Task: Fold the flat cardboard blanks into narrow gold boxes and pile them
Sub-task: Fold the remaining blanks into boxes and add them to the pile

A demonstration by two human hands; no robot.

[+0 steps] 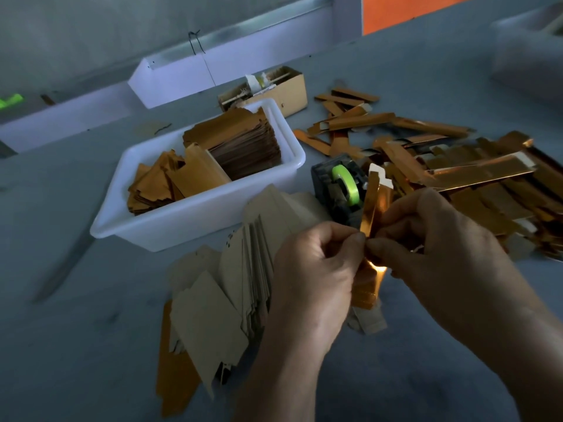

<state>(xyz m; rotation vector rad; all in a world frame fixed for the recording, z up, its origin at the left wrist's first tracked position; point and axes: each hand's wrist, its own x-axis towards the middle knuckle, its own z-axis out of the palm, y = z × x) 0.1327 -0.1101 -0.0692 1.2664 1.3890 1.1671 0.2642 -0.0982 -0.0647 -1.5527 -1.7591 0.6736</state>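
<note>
Both hands meet at lower centre of the frame: the left hand point(316, 266) and right hand point(426, 239) pinch a half-folded gold blank point(373, 208) between thumbs and fingertips, holding it upright above the grey desk point(76, 330). Left of the hands lies a fanned stack of flat blanks point(219, 306), plain side up. Behind it, a white tub point(170, 220) holds more gold blanks. A tape dispenser point(338, 187) stands just behind the held blank, and folded gold boxes point(475, 178) are heaped at the right.
</note>
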